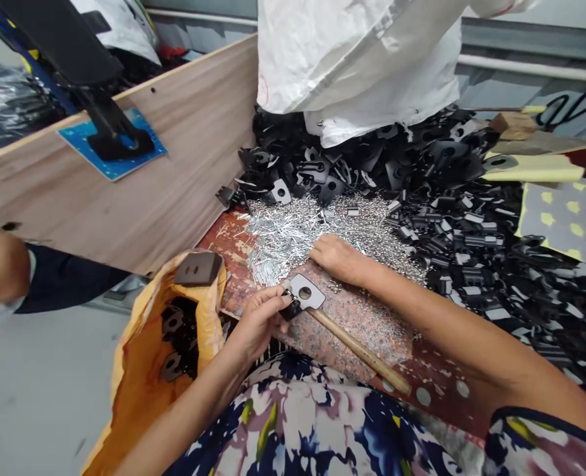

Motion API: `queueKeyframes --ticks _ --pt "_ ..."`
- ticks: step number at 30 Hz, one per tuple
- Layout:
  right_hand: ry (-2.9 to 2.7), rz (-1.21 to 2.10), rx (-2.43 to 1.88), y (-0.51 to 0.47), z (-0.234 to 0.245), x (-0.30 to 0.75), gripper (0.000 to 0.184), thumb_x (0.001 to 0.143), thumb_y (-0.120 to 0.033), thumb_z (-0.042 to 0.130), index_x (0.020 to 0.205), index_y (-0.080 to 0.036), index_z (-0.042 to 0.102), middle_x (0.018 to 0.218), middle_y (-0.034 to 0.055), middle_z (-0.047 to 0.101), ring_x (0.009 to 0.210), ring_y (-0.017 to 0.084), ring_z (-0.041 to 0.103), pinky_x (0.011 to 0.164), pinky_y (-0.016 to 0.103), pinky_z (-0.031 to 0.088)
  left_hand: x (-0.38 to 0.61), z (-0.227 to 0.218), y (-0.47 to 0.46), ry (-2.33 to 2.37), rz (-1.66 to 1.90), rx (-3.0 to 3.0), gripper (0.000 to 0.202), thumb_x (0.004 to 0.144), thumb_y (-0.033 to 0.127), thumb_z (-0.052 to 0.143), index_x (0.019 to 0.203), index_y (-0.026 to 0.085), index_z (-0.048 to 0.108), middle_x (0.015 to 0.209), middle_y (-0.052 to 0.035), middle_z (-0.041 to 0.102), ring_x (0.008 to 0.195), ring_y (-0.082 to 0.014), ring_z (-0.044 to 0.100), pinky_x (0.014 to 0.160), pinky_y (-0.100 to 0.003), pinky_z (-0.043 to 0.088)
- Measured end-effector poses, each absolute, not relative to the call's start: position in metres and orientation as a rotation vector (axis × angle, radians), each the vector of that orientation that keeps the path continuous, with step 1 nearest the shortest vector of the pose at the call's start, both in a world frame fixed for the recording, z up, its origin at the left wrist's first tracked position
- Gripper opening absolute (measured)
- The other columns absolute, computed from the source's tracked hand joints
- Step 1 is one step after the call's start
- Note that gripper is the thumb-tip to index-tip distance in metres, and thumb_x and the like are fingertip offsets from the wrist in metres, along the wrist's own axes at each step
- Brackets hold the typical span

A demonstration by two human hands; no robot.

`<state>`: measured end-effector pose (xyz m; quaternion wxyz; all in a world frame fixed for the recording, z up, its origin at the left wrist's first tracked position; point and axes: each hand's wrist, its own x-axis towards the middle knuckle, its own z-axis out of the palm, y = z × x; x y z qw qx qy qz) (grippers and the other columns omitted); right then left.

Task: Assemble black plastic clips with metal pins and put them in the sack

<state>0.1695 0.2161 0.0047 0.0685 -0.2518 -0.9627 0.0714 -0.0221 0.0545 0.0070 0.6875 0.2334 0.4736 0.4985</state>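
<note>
Table with a scuffed red surface is lying under the pin pile, which I am using as my landmark from afar. I am seeing a plywood board standing left of the pin pile, a white sack hanging over its far side, and an orange sack gaping to its near left. Black parts are heaping up behind the pin pile and to its right, leaning so close that I am judging a slide possible; a bump from the forearm could be mixing them into the pins. On the pin pile's near side a wooden handle is slanting, its far end hidden; a snagging sleeve could be knocking it off the near edge.

My right hand is resting at the pin pile's near edge, fingers curled together; whether they are pinching a pin, I cannot tell. My left hand is clamping a black clip with a grey plate, just nearer than the pin pile. That grip is catching only one end, so a push on the plate could be twisting the clip loose.
</note>
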Motion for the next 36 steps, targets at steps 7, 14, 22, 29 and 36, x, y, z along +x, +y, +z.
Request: queueKeyframes --ticks 7,14,22,29,36 --pt "-2.021 0.804 -0.987 0.140 0.040 0.196 0.007 0.091 -0.020 0.066 0.088 -0.024 0.070 0.089 0.0000 0.074 0.083 0.017 0.068 0.080 0.036 0.055 -0.018 0.010 0.059 0.954 1.207 0.411 0.027 0.071 0.043 0.080 0.073 0.018 0.072 0.070 -0.0013 0.059 0.056 -0.0120 0.048 0.041 -0.024 0.040" --pt "-1.890 0.756 -0.848 0.092 0.041 0.181 0.008 0.091 -0.023 0.072 0.085 -0.028 0.072 0.092 -0.0009 0.075 0.091 0.020 0.067 0.086 0.042 0.051 0.004 0.012 0.062 0.909 1.187 0.434 0.034 0.069 0.044 0.088 0.068 0.015 0.070 0.066 0.0011 0.056 0.053 -0.0087 0.045 0.037 -0.018 0.038" --pt "-2.004 0.460 -0.890 0.082 0.041 0.176 0.011 0.093 -0.020 0.068 0.084 -0.027 0.068 0.083 -0.0058 0.075 0.086 0.017 0.067 0.110 0.051 0.038 0.013 0.008 0.055 0.814 1.200 0.362 0.030 0.073 0.039 0.088 0.077 0.015 0.071 0.071 0.0004 0.060 0.056 -0.0094 0.052 0.041 -0.019 0.049" --pt "-2.146 0.185 -0.893 0.072 0.045 0.174 0.014 0.094 -0.016 0.061 0.084 -0.025 0.066 0.081 -0.0057 0.075 0.084 0.017 0.067 0.116 0.052 0.032 0.017 0.003 0.051 0.801 1.226 0.351 0.030 0.076 0.039 0.086 0.079 0.015 0.069 0.072 0.0005 0.059 0.058 -0.0102 0.055 0.044 -0.019 0.051" --pt "-2.274 -0.007 -0.912 0.069 0.034 0.165 0.019 0.095 -0.015 0.053 0.082 -0.025 0.064 0.077 -0.0039 0.073 0.079 0.017 0.065 0.117 0.051 0.029 0.020 0.006 0.045 0.854 1.271 0.402 0.032 0.079 0.039 0.083 0.077 0.016 0.062 0.072 0.0020 0.056 0.056 -0.0085 0.050 0.049 -0.019 0.049"
